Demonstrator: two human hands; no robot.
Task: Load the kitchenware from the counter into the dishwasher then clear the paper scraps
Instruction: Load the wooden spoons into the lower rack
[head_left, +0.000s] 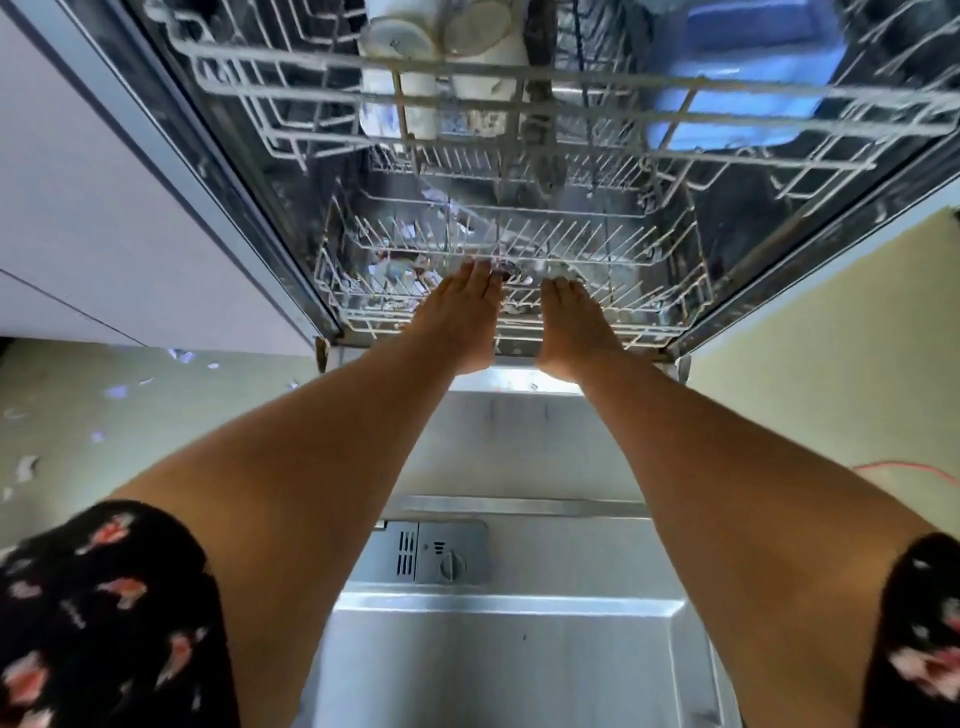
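Kitchenware already aboard: two white cups (400, 36) side by side in the dishwasher's upper rack (249, 88), with a blue plastic container (743, 78) to their right in the same rack, the usual tier for light ware. Beneath, the lower rack (332, 270), mostly inside the tub, carrying a few small items too blurred to name.

Left hand (462, 312) and right hand (571, 322) close together but apart, both flat, fingers straight and together, grasping nothing. Fingertips (478, 270) laid on the lower rack's front wires, probably to slide the rack along its rails.

Under the outstretched arms, the open door (519, 649), lowered flat, with the detergent dispenser (441, 561) facing up.

On the floor left of the door, paper scraps (182, 356), scattered and not yet cleared. At far right, a red cord (909, 467).
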